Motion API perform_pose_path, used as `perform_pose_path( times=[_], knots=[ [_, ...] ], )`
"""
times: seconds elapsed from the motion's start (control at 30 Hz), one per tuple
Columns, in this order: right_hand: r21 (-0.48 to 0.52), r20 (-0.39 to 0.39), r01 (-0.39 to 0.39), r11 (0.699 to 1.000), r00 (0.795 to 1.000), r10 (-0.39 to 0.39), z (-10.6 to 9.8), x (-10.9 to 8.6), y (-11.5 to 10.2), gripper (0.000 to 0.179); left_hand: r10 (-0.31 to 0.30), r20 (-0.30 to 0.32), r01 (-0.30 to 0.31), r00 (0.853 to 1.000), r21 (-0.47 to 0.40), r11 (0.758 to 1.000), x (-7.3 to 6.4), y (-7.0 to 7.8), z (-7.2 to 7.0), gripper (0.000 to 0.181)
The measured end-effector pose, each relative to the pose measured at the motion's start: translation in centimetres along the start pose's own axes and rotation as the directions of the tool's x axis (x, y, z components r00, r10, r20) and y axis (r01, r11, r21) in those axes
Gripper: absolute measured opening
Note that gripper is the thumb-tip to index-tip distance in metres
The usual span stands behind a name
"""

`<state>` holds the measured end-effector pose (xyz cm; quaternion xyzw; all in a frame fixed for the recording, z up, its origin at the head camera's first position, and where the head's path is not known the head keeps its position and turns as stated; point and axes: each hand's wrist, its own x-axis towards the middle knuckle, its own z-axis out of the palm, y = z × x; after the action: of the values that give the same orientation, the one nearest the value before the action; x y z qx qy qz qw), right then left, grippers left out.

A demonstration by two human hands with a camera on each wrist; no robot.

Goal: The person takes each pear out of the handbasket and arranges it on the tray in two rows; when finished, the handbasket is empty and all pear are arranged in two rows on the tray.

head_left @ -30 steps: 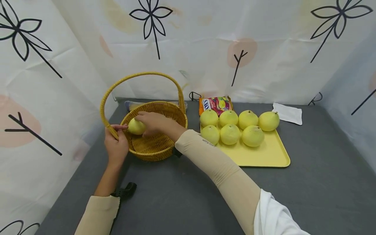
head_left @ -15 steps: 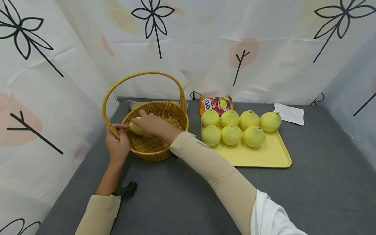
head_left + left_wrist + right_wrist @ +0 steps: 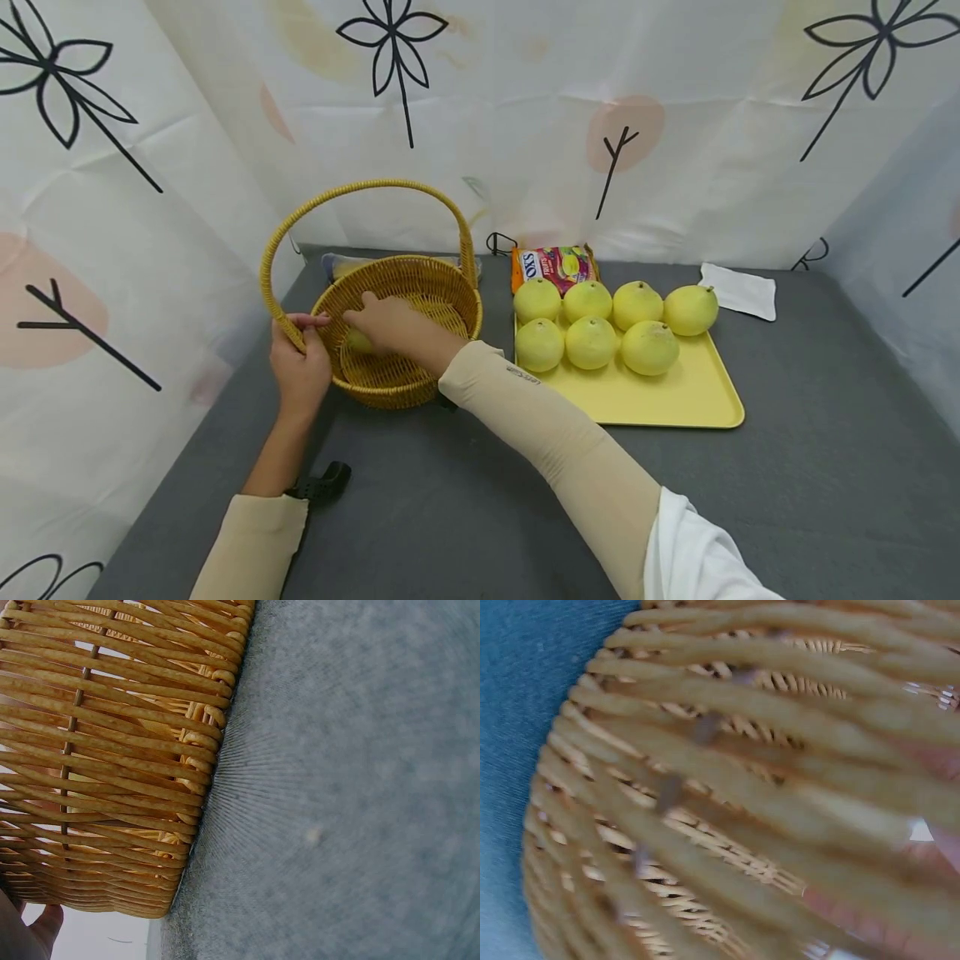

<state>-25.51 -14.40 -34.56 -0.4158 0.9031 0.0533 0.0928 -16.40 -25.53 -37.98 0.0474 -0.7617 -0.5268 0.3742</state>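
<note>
A golden wicker basket with a tall arched handle stands on the grey table at left. My left hand grips the foot of the handle at the basket's left rim; in the left wrist view, part of this hand shows beside the woven wall. Inside the basket, my right hand holds a round yellow-green, pear-like fruit. Most of that fruit is hidden under the hand, near the basket's bottom. In the right wrist view, the wicker wall fills most of the picture and screens the fingers.
Right of the basket, a yellow tray bears several more such fruits. A colourful snack packet lies behind the tray, a white cloth at its back right. Another packet lies partly hidden behind the basket. Patterned white curtains enclose the table.
My right hand has lowered the fruit deeper into the basket, and less of it shows now. The left hand keeps its grip on the handle's foot.
</note>
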Motion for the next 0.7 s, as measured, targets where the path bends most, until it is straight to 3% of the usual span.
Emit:
perform_pose_path(
  times=[0.2,0.43,0.7],
  knots=[
    [0.110,-0.049,0.008,0.994,0.999,-0.003,0.7,-0.5,1.6,0.066,0.003,-0.003,-0.003,1.000,-0.015,1.000,0.1,-0.1,0.2,0.018],
    [0.159,-0.102,0.053,0.986,0.994,-0.037,1.0,-1.4,2.7,0.063,0.011,-0.018,-0.011,1.000,0.006,1.000,0.8,-3.2,0.3,0.020],
    [0.220,-0.119,0.086,0.972,0.991,-0.061,0.9,-2.5,3.4,0.063,0.003,-0.024,-0.003,1.000,-0.001,1.000,0.8,-3.5,0.3,0.018]
  ],
)
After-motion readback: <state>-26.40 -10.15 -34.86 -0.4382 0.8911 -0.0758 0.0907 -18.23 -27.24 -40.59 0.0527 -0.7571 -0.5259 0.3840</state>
